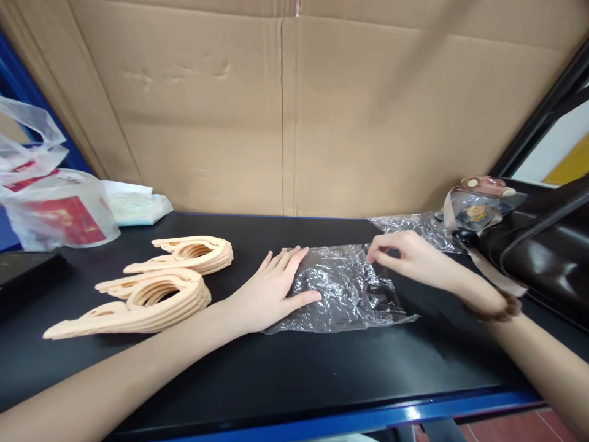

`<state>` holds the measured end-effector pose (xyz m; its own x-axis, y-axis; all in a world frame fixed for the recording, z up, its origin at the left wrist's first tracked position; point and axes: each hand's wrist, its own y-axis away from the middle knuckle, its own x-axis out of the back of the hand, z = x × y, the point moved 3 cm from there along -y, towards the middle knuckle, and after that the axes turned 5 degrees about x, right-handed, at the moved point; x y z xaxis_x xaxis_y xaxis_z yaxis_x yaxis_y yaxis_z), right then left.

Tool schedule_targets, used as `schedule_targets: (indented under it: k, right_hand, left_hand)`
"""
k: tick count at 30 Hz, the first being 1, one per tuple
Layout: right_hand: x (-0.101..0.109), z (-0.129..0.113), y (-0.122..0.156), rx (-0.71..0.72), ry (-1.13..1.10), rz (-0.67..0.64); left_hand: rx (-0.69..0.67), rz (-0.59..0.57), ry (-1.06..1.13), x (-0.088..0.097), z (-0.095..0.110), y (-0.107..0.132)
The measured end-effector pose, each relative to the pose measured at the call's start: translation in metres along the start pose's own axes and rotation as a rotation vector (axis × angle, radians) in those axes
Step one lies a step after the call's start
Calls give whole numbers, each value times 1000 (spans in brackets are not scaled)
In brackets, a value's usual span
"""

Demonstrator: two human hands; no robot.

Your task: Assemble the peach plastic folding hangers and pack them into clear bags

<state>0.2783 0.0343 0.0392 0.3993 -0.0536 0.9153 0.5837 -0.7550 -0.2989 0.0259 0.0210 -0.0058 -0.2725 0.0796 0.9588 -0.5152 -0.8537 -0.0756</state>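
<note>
A clear plastic bag (pixel 340 288) lies flat and crinkled on the black tabletop. Across its left end my left hand (pixel 276 288) rests with fingers stretched out and thumb apart. Over the bag's upper right edge, my right hand (pixel 405 258) has thumb and fingertips pinched together at the film; I cannot make out exactly what is between them. To the left of my left hand sit two stacks of cream-coloured clothes hangers, a front stack (pixel 184 307) and a rear stack (pixel 214 258), each nested together.
A tall cardboard panel (pixel 207 123) stands behind the black table (pixel 322 374). At left are a plastic carrier bag (pixel 69 209), a tissue pack (pixel 133 205) and a dark box (pixel 27 273). At right are a clear bottle (pixel 476 209), more plastic film (pixel 409 227) and a dark leather bag (pixel 543 245).
</note>
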Motion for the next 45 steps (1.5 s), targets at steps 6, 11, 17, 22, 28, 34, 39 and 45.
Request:
schedule_targets:
  k: [6, 11, 17, 22, 28, 34, 39, 45]
  right_hand:
    - [15, -19, -8, -51, -97, 295]
    - [1, -84, -54, 259, 2, 132]
    - [-39, -131, -135, 554, 103, -64]
    - [-70, -145, -184, 464, -61, -240]
    - [-94, -150, -214, 482, -237, -310]
    - [-99, -150, -219, 480, -269, -318]
    - [-95, -139, -215, 510, -345, -236]
    - [-65, -104, -189, 418, -446, -104]
  left_hand:
    - [-13, 22, 11, -1, 1, 1]
    - [-44, 65, 1, -2, 0, 1]
    - [-78, 110, 11, -2, -1, 2]
    - [-55, 67, -16, -2, 0, 2]
    - [-66, 81, 9, -3, 0, 1]
    - [-68, 75, 10, -3, 0, 2]
    - [-50, 63, 5, -3, 0, 2]
    - [-25, 49, -6, -5, -3, 1]
